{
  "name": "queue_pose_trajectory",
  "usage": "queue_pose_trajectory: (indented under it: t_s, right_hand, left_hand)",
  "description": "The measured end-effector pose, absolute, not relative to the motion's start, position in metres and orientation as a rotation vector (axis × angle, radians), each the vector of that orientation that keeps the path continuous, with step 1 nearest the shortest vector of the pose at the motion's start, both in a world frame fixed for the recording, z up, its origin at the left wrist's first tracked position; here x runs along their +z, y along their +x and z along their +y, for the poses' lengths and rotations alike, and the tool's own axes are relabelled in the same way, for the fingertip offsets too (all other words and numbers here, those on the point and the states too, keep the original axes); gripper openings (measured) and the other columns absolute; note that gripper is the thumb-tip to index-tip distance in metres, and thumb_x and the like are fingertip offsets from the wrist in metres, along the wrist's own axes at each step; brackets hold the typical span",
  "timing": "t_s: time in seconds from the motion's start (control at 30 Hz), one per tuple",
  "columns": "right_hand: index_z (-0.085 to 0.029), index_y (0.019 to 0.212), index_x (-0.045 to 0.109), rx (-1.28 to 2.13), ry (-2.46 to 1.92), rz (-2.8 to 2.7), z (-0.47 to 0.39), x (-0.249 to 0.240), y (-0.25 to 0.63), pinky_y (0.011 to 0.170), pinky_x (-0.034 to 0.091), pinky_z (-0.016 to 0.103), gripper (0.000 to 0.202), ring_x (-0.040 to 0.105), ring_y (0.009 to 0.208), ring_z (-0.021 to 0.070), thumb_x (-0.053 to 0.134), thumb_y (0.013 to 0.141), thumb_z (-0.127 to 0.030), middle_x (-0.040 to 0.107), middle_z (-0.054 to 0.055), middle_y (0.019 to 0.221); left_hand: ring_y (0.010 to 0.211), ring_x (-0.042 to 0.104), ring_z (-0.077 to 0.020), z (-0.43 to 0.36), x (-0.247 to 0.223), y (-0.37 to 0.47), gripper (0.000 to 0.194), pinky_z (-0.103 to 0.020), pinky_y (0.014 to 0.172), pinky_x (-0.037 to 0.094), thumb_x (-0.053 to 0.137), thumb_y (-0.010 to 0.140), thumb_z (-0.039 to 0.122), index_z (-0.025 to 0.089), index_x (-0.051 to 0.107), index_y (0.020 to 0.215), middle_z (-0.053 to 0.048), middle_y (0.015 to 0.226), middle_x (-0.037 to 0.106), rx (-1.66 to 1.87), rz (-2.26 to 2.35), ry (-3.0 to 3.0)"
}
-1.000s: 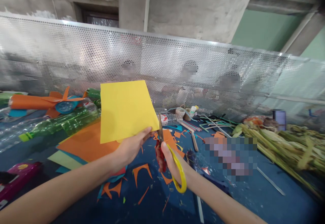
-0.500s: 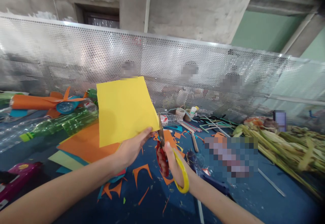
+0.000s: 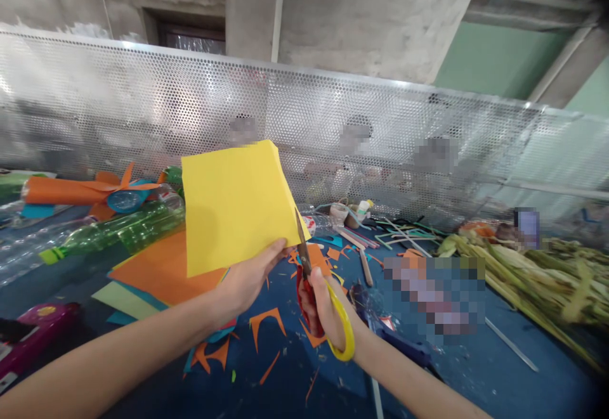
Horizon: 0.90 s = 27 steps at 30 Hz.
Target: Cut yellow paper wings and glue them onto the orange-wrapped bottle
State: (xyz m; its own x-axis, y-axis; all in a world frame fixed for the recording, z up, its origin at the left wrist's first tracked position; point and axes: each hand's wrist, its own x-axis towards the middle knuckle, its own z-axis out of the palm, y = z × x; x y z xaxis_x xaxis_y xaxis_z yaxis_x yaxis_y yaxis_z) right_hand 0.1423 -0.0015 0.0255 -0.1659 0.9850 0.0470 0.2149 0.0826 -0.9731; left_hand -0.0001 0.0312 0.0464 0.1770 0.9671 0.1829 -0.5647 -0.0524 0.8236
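Note:
A square sheet of yellow paper [image 3: 233, 206] is held up in front of me, its lower right part pinched by my left hand [image 3: 247, 279]. My right hand [image 3: 328, 305] is closed around a pair of scissors [image 3: 303, 248] with red and yellow handles. The blades meet the sheet along its right edge, where a narrow strip stands partly apart from the rest. Behind the left forearm, a stack of orange paper [image 3: 157, 264] and other coloured sheets lies on the blue table [image 3: 266, 400].
Green plastic bottles [image 3: 114, 232] and an orange paper pinwheel shape [image 3: 104, 187] lie at left, above a magenta tool [image 3: 42, 336]. Orange scraps [image 3: 266, 324] litter the middle. A dark blue glue gun [image 3: 404, 346], thin sticks and corn husks [image 3: 537, 279] are at right. A perforated metal screen [image 3: 304, 115] stands behind.
The scissors have moved slightly further up into the paper's right edge. A strip there has separated and bends outward to the right. My left hand stays almost in place.

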Motion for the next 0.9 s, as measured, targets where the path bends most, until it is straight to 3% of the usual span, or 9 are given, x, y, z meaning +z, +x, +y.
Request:
queue_pose_trajectory:
  t_s: [0.37, 0.63, 0.8, 0.9]
  right_hand:
    - [-0.022, 0.049, 0.029, 1.027, -1.29, -1.622, -0.003, 0.027, 0.144, 0.028, 0.024, 0.019, 0.058, 0.031, 0.027, 0.006, 0.023, 0.082, -0.069, 0.028, -0.007, 0.034]
    - [-0.022, 0.054, 0.034, 0.965, -1.333, -1.66, 0.003, 0.027, 0.15, 0.03, 0.026, 0.022, 0.054, 0.035, 0.028, 0.0083, 0.025, 0.085, -0.065, 0.034, -0.006, 0.037]
    - [-0.02, 0.05, 0.045, 0.936, -1.269, -1.794, 0.007, 0.028, 0.155, 0.051, 0.044, 0.027, 0.061, 0.055, 0.047, 0.0154, 0.021, 0.087, -0.062, 0.054, 0.004, 0.048]
    - [-0.019, 0.054, 0.052, 0.866, -1.266, -1.881, 0.008, 0.032, 0.156, 0.062, 0.046, 0.03, 0.064, 0.06, 0.058, 0.0179, 0.018, 0.088, -0.061, 0.06, 0.006, 0.057]
  left_hand:
    - [0.102, 0.061, -0.0197, 0.031, 0.05, 0.001, 0.011, -0.033, 0.097, 0.042, 0.061, 0.08, 0.022, 0.024, 0.069, 0.087, -0.002, 0.102, 0.07, 1.365, 0.557, 0.967]
    - [0.101, 0.061, -0.0207, 0.035, 0.049, 0.0, 0.011, -0.036, 0.097, 0.043, 0.064, 0.078, 0.023, 0.022, 0.068, 0.088, -0.003, 0.101, 0.07, 1.405, 0.562, 0.926]
    - [0.094, 0.064, -0.0187, 0.037, 0.052, -0.001, 0.026, -0.034, 0.092, 0.046, 0.065, 0.077, 0.022, 0.025, 0.063, 0.103, -0.001, 0.112, 0.065, 1.471, 0.592, 0.896]
    - [0.084, 0.065, -0.0168, 0.039, 0.051, 0.0, 0.033, -0.033, 0.087, 0.05, 0.066, 0.076, 0.02, 0.024, 0.061, 0.108, -0.003, 0.113, 0.064, 1.463, 0.62, 0.892]
